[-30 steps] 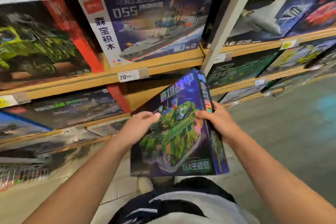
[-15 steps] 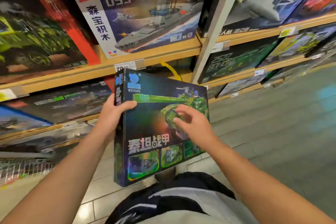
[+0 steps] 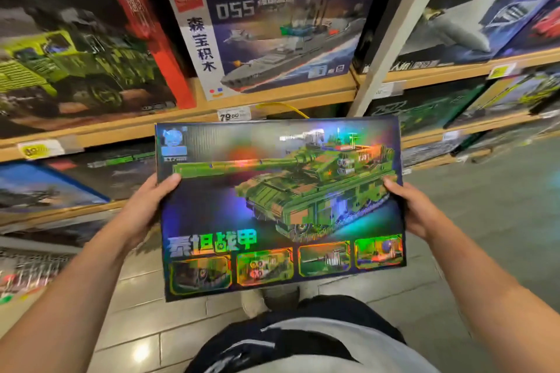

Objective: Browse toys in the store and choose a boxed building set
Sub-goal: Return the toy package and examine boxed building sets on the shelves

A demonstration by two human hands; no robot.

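Head view: the person holds the tank box (image 3: 280, 206) face-up in front of the shelves (image 3: 272, 97), left hand (image 3: 145, 206) and right hand (image 3: 415, 209) each clasping a side edge, thumbs on the front. Step looks like inspection; next, keep or reshelve. Open aisle floor (image 3: 500, 206) on the right; the shelf edge sits close above the box.

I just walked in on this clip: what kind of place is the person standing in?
Most likely a toy store aisle. Wooden shelves carry boxed building sets such as the warship box, price tags hang on the shelf edges, and both hands hold a tank set box.
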